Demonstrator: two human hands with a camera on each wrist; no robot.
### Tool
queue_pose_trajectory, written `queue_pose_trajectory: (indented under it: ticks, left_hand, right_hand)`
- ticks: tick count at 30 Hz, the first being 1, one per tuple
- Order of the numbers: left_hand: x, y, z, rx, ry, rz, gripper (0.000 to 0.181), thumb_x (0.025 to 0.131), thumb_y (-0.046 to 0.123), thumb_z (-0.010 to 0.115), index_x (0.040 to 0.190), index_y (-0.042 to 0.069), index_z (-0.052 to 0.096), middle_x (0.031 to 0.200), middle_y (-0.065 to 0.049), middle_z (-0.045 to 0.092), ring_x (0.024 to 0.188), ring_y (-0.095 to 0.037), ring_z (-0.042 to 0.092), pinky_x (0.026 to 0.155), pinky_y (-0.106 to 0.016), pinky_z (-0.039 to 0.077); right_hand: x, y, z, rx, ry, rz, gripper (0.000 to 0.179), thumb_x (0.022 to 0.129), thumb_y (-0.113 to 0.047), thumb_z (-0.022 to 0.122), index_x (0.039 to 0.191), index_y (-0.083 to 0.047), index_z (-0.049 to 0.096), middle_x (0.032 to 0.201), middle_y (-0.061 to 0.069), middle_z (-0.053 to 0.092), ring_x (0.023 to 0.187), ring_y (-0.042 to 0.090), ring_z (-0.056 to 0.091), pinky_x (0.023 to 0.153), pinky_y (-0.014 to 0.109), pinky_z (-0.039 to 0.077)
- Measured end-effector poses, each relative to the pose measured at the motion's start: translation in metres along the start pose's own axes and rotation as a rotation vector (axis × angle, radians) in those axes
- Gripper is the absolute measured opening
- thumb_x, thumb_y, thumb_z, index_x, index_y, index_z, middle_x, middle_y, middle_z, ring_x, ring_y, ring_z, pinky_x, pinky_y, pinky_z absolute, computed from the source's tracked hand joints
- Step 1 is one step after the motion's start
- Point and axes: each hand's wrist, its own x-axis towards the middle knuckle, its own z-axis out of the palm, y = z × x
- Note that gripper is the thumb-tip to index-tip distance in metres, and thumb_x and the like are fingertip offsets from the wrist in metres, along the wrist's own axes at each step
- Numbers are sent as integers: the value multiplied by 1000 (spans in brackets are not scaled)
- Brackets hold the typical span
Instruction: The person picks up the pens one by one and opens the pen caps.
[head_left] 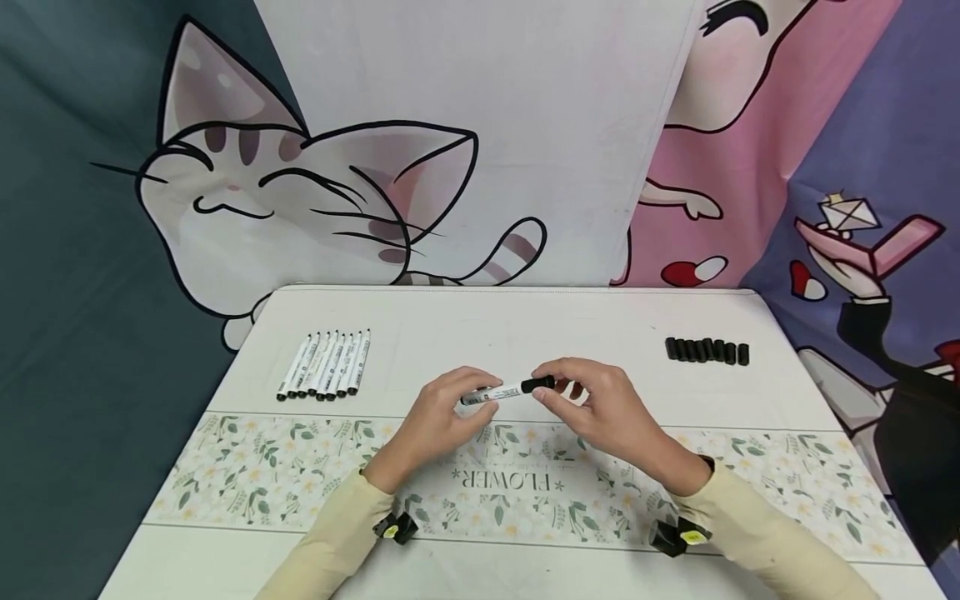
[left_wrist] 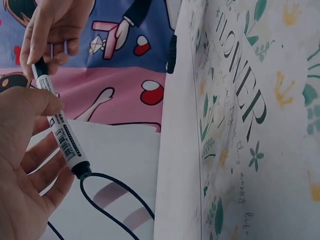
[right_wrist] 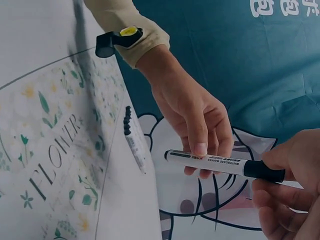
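A white whiteboard marker with a black cap is held above the table between both hands. My left hand pinches the white barrel between thumb and fingers, toward its black end. At the other end, my right hand grips the black cap with thumb and fingertips. The cap sits on the marker's tip end; whether it is fully seated I cannot tell. On the left of the table lies a row of several uncapped markers, side by side. Several loose black caps stand in a row at the right.
The white table carries a floral band with the word FLOWER across its front half. Behind it hangs a cloth printed with a cartoon cat. A dark green curtain borders the left side.
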Motion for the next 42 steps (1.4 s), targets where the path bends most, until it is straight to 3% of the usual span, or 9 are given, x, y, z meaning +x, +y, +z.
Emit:
queue_pose_trajectory:
  ticks: [4, 8, 16, 21, 28, 42]
  left_hand:
    - [2, 2, 4, 32, 51, 66, 31, 87, 18, 83, 117, 12, 73, 119, -1, 67, 109, -16, 66, 92, -35, 55]
    - [2, 0, 10, 45, 124, 116, 33, 83, 18, 88, 112, 10, 74, 112, -3, 66, 99, -17, 66, 86, -30, 56]
    - [-3, -3, 11, 10, 193, 129, 32, 79, 15, 89, 108, 10, 76, 97, 1, 70, 87, -14, 66, 75, -28, 56]
    - [-5, -4, 8, -21, 185, 121, 25, 82, 15, 87, 105, 12, 76, 95, 2, 72, 82, -14, 65, 70, -30, 54]
    - [-8, -6, 8, -50, 145, 93, 22, 84, 18, 85, 105, 11, 80, 96, 3, 75, 92, -11, 69, 84, -25, 55]
    - [-11, -5, 9, -56, 42, 70, 21, 88, 18, 83, 107, 10, 79, 98, 2, 75, 88, -9, 68, 76, -26, 55]
  right_hand:
    - [3, -2, 2, 10, 53, -9, 18, 92, -13, 78, 109, -19, 75, 90, -12, 72, 78, 4, 62, 63, 26, 53]
    - [5, -3, 5, 35, 80, 5, 18, 92, -12, 78, 109, -18, 75, 87, -10, 72, 76, 3, 63, 63, 24, 54]
    - [3, -2, 9, 67, 72, 5, 18, 91, -10, 79, 108, -16, 75, 83, -12, 69, 74, 3, 61, 65, 25, 55]
    - [0, 1, 9, 80, 55, 9, 17, 92, -11, 78, 107, -18, 75, 79, -15, 65, 72, 3, 62, 63, 24, 53]
    - [-4, 2, 8, 71, 7, 69, 14, 94, -17, 77, 107, -19, 74, 80, -16, 67, 77, 3, 66, 64, 25, 54]
    - [-9, 5, 11, 46, -58, 113, 11, 95, -21, 75, 106, -20, 73, 78, -18, 64, 75, 2, 65, 60, 24, 51]
